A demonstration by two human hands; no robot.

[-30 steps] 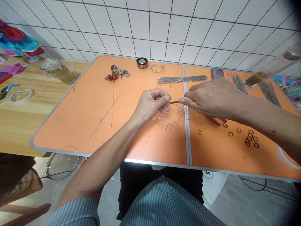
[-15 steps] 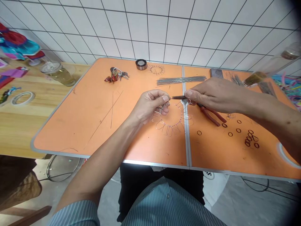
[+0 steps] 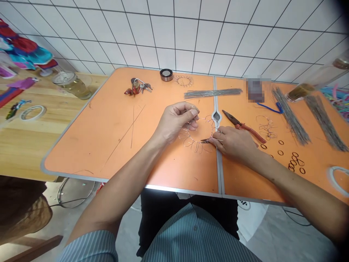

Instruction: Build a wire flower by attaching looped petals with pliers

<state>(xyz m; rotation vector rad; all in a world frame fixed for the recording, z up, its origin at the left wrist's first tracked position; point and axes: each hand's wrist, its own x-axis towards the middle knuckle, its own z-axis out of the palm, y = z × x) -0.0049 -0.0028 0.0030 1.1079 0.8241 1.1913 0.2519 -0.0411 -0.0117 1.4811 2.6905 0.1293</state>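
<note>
My left hand (image 3: 177, 120) pinches the upper left side of a thin wire ring (image 3: 194, 141) edged with small wire loops, held above the orange table (image 3: 152, 156). Closed around a small dark-tipped tool (image 3: 204, 141) is my right hand (image 3: 234, 142), at the ring's lower right. The tool's slim point reaches in among the loops; its handle is hidden in the fingers, so its exact kind cannot be made out. Red-handled pliers (image 3: 247, 129) lie on the table just beyond my right hand.
Behind are a bundle of straight wires (image 3: 212, 93), another looped wire ring (image 3: 183, 80), a tape roll (image 3: 166, 75) and keys (image 3: 139, 87). Small dark rings (image 3: 294, 160) and more wire bundles (image 3: 291, 116) lie right. A lidded jar (image 3: 72, 85) stands left.
My right hand has moved down and toward me, bringing the tool from beside my left fingertips to the ring's lower right. My left hand keeps its pinch.
</note>
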